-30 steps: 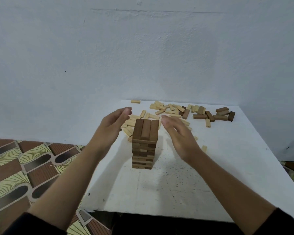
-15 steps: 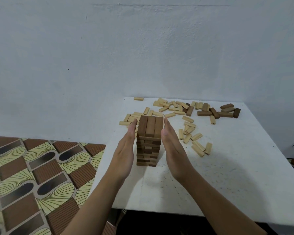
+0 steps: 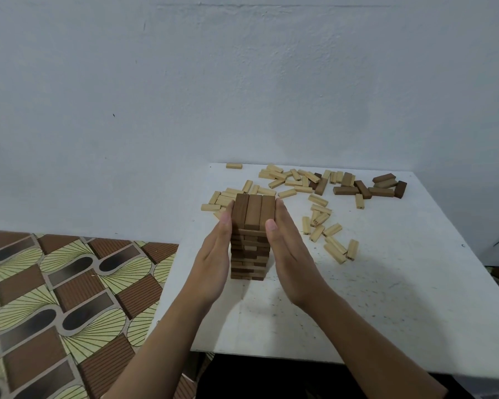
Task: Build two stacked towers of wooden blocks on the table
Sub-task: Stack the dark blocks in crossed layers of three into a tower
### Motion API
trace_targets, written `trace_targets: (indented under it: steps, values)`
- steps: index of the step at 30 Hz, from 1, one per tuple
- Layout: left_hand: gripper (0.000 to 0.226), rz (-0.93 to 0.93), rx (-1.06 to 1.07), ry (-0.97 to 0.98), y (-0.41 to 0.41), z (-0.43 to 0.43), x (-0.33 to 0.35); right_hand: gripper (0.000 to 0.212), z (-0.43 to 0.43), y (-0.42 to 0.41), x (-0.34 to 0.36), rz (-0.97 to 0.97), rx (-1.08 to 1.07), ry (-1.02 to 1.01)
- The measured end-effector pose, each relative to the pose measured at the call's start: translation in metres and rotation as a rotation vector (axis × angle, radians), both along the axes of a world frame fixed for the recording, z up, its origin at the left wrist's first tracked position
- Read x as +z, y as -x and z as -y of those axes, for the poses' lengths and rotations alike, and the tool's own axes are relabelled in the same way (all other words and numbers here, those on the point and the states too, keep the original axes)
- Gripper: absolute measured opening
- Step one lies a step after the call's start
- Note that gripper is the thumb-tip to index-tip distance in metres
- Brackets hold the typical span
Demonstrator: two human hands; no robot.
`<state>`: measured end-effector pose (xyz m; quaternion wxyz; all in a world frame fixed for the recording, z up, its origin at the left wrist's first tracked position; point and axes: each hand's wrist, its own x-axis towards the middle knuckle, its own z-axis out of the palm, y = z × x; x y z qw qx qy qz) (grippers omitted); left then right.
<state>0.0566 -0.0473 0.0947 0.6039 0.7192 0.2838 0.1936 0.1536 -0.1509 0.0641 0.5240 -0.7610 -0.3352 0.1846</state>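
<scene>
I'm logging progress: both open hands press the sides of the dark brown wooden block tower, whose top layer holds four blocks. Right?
Not quite. The head view shows three blocks in the top layer of the dark brown wooden block tower; the left hand and right hand do press its sides.

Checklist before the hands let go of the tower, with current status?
1. Tower upright: ok.
2. Top layer has three blocks: ok.
3. Left hand flat on tower's left side: ok.
4. Right hand flat on its right side: ok.
5. Tower's far face flush: cannot tell, hidden.
6. Loose light blocks on table for second tower: ok.
</scene>
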Motion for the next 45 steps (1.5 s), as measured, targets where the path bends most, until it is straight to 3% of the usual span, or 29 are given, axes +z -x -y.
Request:
trace_targets:
  steps: [9,18,27,33,38,42,45]
  values:
    - [0.042,0.009,-0.045,-0.016,0.000,-0.003,-0.003,0.071,0.000,0.000,0.000,-0.013,-0.019,0.000]
    - [0.063,0.017,-0.030,-0.045,0.005,-0.009,-0.005,0.062,0.002,-0.003,0.001,-0.015,-0.030,-0.009]
    - [0.062,0.037,0.023,0.009,0.010,-0.027,-0.038,0.065,0.011,-0.013,-0.015,-0.244,-0.175,-0.153]
    - [0.061,-0.034,0.032,0.012,0.024,-0.026,-0.081,0.045,0.032,0.000,-0.057,-0.239,-0.145,0.029]
    - [0.047,-0.058,-0.043,-0.062,0.022,-0.027,-0.102,0.057,0.030,0.002,-0.058,-0.152,-0.050,0.208]
    - [0.052,-0.024,-0.118,-0.110,0.015,-0.029,-0.113,0.062,0.023,0.003,-0.058,-0.141,0.017,0.194]
    - [0.042,0.004,-0.160,-0.135,0.015,-0.024,-0.113,0.059,0.019,0.004,-0.059,-0.137,0.059,0.201]
